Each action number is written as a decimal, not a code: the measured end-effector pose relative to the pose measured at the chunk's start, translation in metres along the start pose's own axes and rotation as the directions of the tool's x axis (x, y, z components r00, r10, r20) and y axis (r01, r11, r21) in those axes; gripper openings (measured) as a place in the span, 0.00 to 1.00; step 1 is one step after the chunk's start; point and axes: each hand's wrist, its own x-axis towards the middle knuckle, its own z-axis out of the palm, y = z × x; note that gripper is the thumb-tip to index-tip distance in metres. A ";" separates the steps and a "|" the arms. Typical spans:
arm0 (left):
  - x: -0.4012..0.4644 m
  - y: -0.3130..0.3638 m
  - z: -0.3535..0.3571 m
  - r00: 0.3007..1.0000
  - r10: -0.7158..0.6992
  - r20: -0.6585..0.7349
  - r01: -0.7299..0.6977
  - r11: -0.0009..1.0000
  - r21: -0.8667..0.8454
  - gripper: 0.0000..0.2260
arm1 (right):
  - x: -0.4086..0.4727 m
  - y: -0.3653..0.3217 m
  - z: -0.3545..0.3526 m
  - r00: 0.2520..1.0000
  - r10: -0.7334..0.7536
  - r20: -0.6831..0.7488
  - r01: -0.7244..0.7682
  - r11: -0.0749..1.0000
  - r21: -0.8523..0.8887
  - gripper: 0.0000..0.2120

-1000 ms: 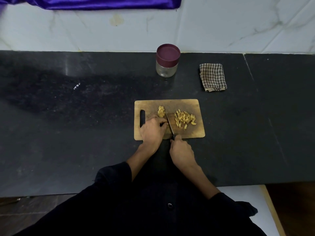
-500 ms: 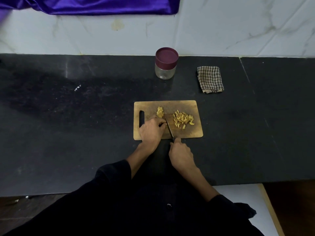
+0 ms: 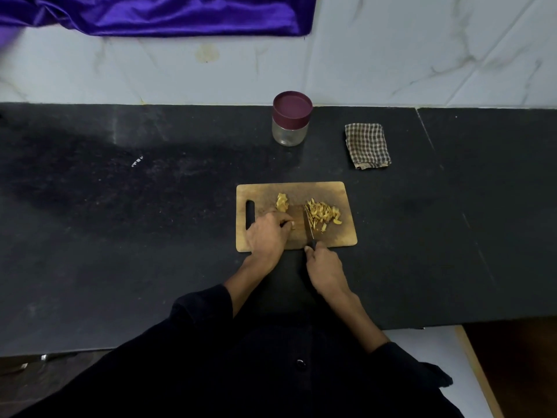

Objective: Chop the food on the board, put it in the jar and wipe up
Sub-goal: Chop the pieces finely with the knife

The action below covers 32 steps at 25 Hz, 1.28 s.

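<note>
Our right hand (image 3: 324, 263) grips the handle of the knife (image 3: 308, 226), whose blade lies on the wooden board (image 3: 319, 191) against the left edge of the heap of chopped food (image 3: 324, 215). Our left hand (image 3: 266, 233) rests on the board with fingers curled, just below the uncut piece (image 3: 282, 202); whether it pinches anything we cannot tell. The jar (image 3: 291, 118), lid on, stands behind the board, the checked cloth (image 3: 367, 145) to its right.

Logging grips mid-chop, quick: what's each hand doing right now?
Left hand: fingers curled, resting on the board; whether it holds food cannot be told.
Right hand: grips the knife.
</note>
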 end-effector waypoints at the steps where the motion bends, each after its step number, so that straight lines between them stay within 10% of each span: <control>1: 0.001 -0.001 -0.001 1.000 -0.001 0.006 0.002 0.999 -0.032 0.07 | -0.001 0.002 -0.003 1.000 -0.013 -0.004 0.013 1.000 0.005 0.14; 32: -0.020 -0.021 0.011 0.923 0.372 -0.100 -0.347 0.916 0.201 0.11 | -0.005 -0.009 0.012 0.994 -0.052 0.097 0.072 0.975 -0.208 0.11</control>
